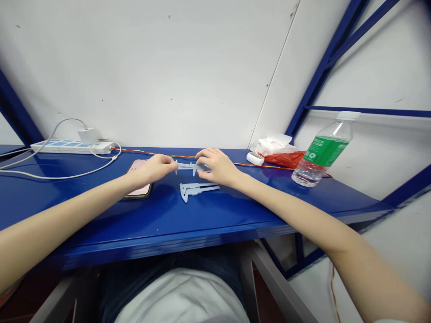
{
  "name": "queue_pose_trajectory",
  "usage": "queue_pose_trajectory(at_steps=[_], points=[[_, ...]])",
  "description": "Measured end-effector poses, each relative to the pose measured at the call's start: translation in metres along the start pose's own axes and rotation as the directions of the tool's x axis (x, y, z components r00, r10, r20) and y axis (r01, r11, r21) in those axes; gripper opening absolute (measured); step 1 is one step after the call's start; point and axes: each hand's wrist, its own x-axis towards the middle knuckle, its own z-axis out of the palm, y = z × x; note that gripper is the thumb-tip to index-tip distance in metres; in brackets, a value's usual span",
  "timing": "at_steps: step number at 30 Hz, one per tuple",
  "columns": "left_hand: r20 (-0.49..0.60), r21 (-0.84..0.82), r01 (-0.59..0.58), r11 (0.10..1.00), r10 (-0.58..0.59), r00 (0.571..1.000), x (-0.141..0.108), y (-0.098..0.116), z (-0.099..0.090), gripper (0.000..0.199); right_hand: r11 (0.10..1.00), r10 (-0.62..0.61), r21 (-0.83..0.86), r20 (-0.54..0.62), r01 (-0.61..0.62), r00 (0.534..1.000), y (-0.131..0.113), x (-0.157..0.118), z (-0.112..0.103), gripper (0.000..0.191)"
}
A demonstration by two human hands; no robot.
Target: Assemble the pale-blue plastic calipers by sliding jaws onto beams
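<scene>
Between my two hands is a light grey vernier caliper, its jaws spread apart. My left hand pinches the jaw at its left end. My right hand has its fingers curled around the sliding part, and the far right end is partly hidden under them. Just in front, more light grey calipers lie close together on the blue table, jaws to the left. A smartphone with a lit screen lies partly beneath my left wrist.
A power strip with a white charger and cables sits at the back left. A green-labelled water bottle stands at right, near a red bag, tissues and a white oval object. Thin twisted wires run along the back.
</scene>
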Motion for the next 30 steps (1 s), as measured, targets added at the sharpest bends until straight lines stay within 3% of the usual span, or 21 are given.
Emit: queue_pose_trajectory(at_steps=[7,9,12,15,21,30], points=[[-0.003,0.005,0.062,0.998,-0.062,0.998,0.013,-0.024,-0.023,0.025,0.988,0.15,-0.016,0.229,-0.15,0.962,0.034,-0.01,-0.003,0.014],[0.014,0.143,0.05,0.989,-0.053,0.999,0.016,-0.03,-0.024,0.028,0.987,0.159,-0.004,0.253,-0.163,0.954,0.034,-0.011,-0.004,0.018],[-0.066,0.414,0.005,0.91,0.025,0.998,0.018,-0.034,-0.021,0.029,0.986,0.112,0.097,0.235,-0.138,0.965,0.024,-0.01,-0.008,0.021],[-0.086,0.526,-0.072,0.847,0.137,0.987,0.015,-0.032,-0.016,0.028,0.963,0.011,0.259,0.231,-0.072,0.973,0.007,-0.009,-0.011,0.021],[-0.03,0.515,-0.217,0.829,0.27,0.962,0.0,-0.017,0.0,0.023,0.956,-0.064,0.294,0.223,-0.004,0.973,-0.017,-0.005,-0.007,0.017],[0.066,0.485,-0.335,0.808,0.349,0.935,-0.014,-0.002,0.012,0.025,0.973,-0.016,0.228,0.273,-0.049,0.962,-0.016,-0.002,-0.003,0.017]])
